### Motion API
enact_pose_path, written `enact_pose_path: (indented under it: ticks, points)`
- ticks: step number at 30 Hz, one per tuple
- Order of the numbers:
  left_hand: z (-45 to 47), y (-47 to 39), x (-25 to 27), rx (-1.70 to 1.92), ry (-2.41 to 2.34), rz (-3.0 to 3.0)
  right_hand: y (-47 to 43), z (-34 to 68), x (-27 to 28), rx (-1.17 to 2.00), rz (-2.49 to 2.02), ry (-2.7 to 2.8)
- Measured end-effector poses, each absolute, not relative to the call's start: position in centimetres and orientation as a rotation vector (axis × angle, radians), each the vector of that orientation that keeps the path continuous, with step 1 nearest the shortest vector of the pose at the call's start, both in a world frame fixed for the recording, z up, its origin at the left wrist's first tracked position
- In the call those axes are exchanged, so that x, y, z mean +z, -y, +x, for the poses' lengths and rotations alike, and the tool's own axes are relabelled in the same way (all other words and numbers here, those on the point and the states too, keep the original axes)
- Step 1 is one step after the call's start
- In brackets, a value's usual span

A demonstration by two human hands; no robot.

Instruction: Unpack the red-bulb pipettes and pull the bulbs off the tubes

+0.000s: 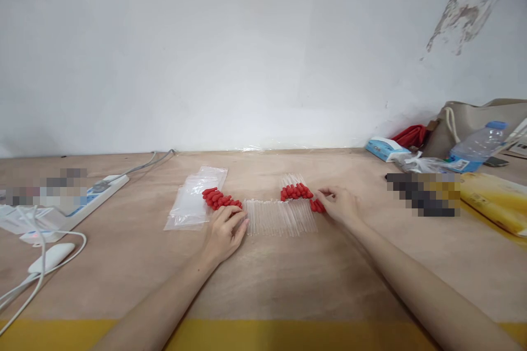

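A row of thin clear tubes [280,218], like dropper tubes, lies side by side on the wooden table. Small red rubber bulbs [222,198] form a slanting band at their upper left. Another cluster of red bulbs [296,191] lies above the row, with more clear tubes [292,178] behind it. My left hand [224,232] rests at the row's left end, fingers loosely bent and slightly apart, beside the red bulbs. At the right end, my right hand [340,205] has thumb and forefinger drawn together against a few red bulbs [317,206]; its exact grip is partly hidden.
Clear plastic bags [193,200] lie under the left bulbs. A white power strip [99,203] and cables occupy the left. On the right are a tissue pack [387,149], a water bottle [480,148], a yellow package [496,200] and a beige bag [438,131]. A wall [247,66] stands behind.
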State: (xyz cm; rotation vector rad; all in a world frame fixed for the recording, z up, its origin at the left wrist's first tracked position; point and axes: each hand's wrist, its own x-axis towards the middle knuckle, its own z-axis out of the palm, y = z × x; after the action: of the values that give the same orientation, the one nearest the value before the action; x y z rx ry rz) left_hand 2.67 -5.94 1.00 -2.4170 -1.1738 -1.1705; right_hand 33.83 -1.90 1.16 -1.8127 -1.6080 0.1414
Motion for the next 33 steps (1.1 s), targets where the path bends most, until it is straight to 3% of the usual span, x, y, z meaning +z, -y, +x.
enact_pose_path:
  ticks: [14,24,28,33]
  points:
    - [2.6,6.1,0.9,-1.11,1.18,-2.435,-0.5,30.4,2.3,0.119,-2.016,1.671]
    - [2.6,6.1,0.8,-1.088,1.178,-2.431,-0.7,30.9,2.3,0.333,-1.964,1.455]
    - [2.5,6.0,0.8,-1.097,1.182,-2.402,0.3,31.0,2.6,0.31,-1.732,1.446]
    - [2.9,6.1,1.1,-1.085,1.177,-2.287,4.4,30.0,1.9,-0.01,-1.238,1.804]
